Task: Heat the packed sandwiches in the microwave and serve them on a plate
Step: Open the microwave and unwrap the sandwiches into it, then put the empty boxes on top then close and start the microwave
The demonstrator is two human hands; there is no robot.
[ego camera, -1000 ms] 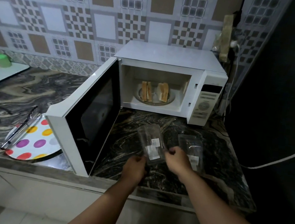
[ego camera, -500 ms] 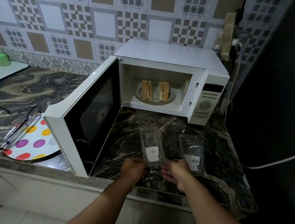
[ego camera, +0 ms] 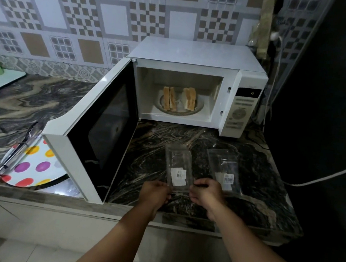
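- 2 sandwiches (ego camera: 178,101) stand on edge on the turntable inside the microwave (ego camera: 196,86); door (ego camera: 94,130) open.
- Left hand (ego camera: 155,193) and right hand (ego camera: 207,194) pinch the near end of 1 clear empty packet (ego camera: 178,168) on the counter (ego camera: 149,156).
- Second packet (ego camera: 224,171) lies just right.
- Spotted plate (ego camera: 34,169) with tongs (ego camera: 18,149) lies left of the door.

Microwave door (ego camera: 94,130) wide open, cavity unobstructed
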